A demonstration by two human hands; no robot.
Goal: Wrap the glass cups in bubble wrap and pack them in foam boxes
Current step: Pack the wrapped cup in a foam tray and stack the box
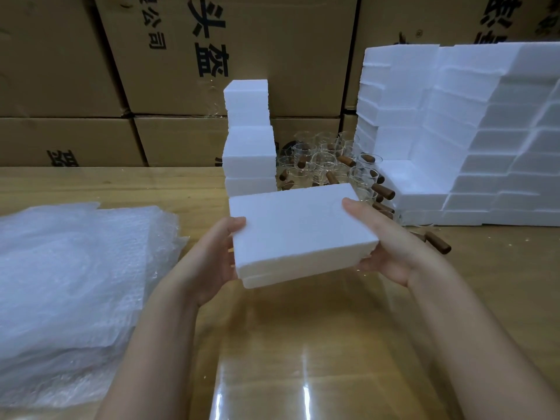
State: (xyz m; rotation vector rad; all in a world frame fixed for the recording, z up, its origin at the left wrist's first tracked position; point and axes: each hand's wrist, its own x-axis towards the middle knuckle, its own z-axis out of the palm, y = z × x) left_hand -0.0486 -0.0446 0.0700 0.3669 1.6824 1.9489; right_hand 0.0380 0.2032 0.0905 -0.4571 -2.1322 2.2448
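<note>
**Box** point(300, 234): white foam, lid on, seam showing along the near edge. It is held in the air over the table point(303, 344), tilted, just in front of the cups. Its contents are hidden, so I cannot tell whether a cup is inside.

**Left hand** point(212, 262): grips the box's left end, thumb on the lid corner, fingers curled beneath.

**Right hand** point(391, 247): grips the right end, thumb on the lid, fingers cupped under the base.

**Cups** point(327, 162): clear glass with brown handles, clustered on the table between the short stack point(248, 140) and the tall stack point(469, 131) of foam boxes. None looks wrapped.

**Wrap** point(69, 286): a pile of bubble sheets at the table's left, well apart from the cups.

**Cartons** point(212, 56): brown and printed, walling the back.

**Step in hand (judged):** moving a closed box, either to open and load it or to set it by as packed.

**Handling notes:**
- Hold both thumbs on the lid so the halves stay together.
- Press lightly on flat faces, not edges, since foam dents and sheds.
- Level the box before lowering it.
- Set it on bare table clear of the glass.
- If it goes on the short stack, square its edges so the stack cannot lean toward the cups.
</note>
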